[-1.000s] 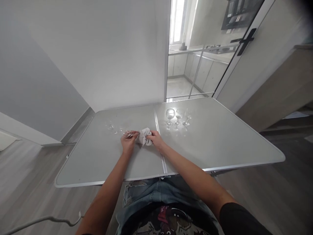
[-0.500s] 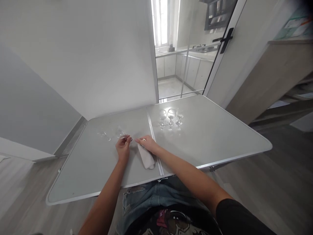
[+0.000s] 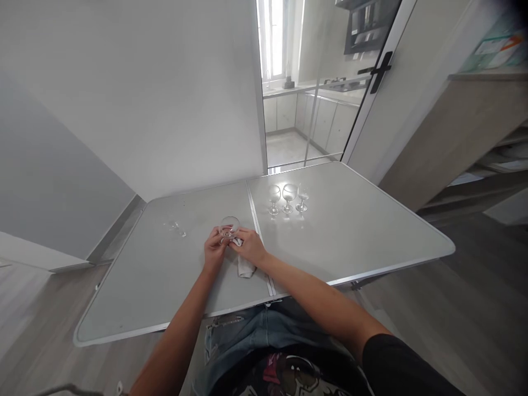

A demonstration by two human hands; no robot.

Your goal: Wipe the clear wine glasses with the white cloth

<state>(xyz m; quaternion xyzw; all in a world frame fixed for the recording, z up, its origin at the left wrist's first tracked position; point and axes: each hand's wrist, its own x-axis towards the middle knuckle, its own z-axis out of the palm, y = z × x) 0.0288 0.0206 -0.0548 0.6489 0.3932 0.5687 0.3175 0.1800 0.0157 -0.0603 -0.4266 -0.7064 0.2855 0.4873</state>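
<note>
A clear stemmed glass [image 3: 229, 222] is upright between my hands, its bowl facing up. My left hand [image 3: 214, 246] has its fingers closed around the lower part of the glass. From the other side, my right hand [image 3: 249, 245] grips a white cloth [image 3: 246, 268] and brings it against the glass near the stem. The cloth's loose end hangs down toward the table. Three similar stemmed glasses [image 3: 289, 193] stand upright in a row to the right. Another clear glass [image 3: 176, 228] lies on its side to the left.
The grey folding table [image 3: 355, 231] has a metal edge and a centre seam. A white wall [image 3: 198, 99] rises behind it. At the back right is a glass door with a black handle [image 3: 380, 71]. Wooden shelves [image 3: 462, 126] stand at the right.
The glass in my left hand has been turned from lying sideways to upright and moved right. My right hand has brought the cloth up to it, and both hands are now together.
</note>
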